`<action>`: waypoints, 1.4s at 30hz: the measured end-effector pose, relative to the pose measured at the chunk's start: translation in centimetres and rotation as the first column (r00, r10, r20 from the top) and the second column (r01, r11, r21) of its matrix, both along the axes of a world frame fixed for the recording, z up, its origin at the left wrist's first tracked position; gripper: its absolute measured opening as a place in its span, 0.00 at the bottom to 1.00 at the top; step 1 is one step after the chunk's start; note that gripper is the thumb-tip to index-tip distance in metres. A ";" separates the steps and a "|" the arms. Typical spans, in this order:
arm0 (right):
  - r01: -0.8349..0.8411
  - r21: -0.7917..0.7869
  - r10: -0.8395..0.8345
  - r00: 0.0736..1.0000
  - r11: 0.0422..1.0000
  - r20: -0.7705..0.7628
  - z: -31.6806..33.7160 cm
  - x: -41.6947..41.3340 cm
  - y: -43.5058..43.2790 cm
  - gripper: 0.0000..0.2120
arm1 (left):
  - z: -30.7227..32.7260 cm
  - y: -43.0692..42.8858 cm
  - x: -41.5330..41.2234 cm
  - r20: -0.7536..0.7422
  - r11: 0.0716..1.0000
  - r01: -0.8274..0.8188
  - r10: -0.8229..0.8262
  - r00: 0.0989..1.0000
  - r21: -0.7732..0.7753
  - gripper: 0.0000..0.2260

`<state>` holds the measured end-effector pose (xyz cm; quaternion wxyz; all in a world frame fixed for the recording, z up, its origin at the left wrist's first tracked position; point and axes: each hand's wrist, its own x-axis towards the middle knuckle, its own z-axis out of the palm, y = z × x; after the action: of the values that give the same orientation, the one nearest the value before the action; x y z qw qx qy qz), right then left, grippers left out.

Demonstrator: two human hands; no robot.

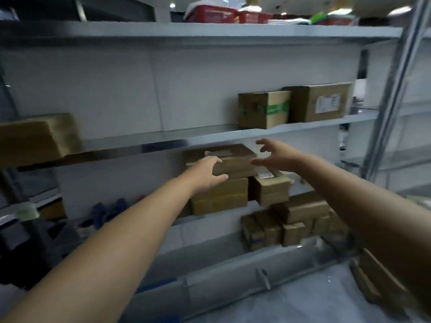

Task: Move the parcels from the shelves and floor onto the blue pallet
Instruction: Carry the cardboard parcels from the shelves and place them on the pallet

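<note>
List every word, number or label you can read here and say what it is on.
No text is legible.
White label on the right-hand box on the upper shelf: too blurred.
Green band on the neighbouring box: no readable lettering.
White label on the small box by the right hand: too small.

Three cardboard boxes (293, 106) on the upper shelf (163, 136), two reaching hands (275, 155), two red baskets (210, 14).

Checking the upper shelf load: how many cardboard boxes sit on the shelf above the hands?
3: a blurred box far left, a green-taped box and a labelled box right. Others may be hidden.
</note>
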<state>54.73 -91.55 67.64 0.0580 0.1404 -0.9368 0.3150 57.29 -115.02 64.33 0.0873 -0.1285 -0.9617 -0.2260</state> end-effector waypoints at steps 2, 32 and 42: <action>0.081 0.024 -0.082 0.996 0.996 0.045 -0.8 0.1 6.3 0.37 | -0.7 6.3 -1.8 0.028 0.995 0.095 -0.095 0.995 0.003 0.27; 0.733 0.051 -0.730 0.665 0.679 0.158 -12.7 -18.0 63.7 0.32 | -14.0 70.8 -32.5 0.228 0.733 0.606 -0.676 0.701 0.309 0.25; 0.782 0.003 -0.758 0.604 0.624 0.247 -16.4 -27.6 73.0 0.29 | -17.8 81.7 -44.2 0.273 0.710 0.649 -0.704 0.656 0.272 0.24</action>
<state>27.15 -18.59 51.21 0.0894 -0.3162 -0.8879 0.3219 13.10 -33.33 46.54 -0.1701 -0.4277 -0.8228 -0.3335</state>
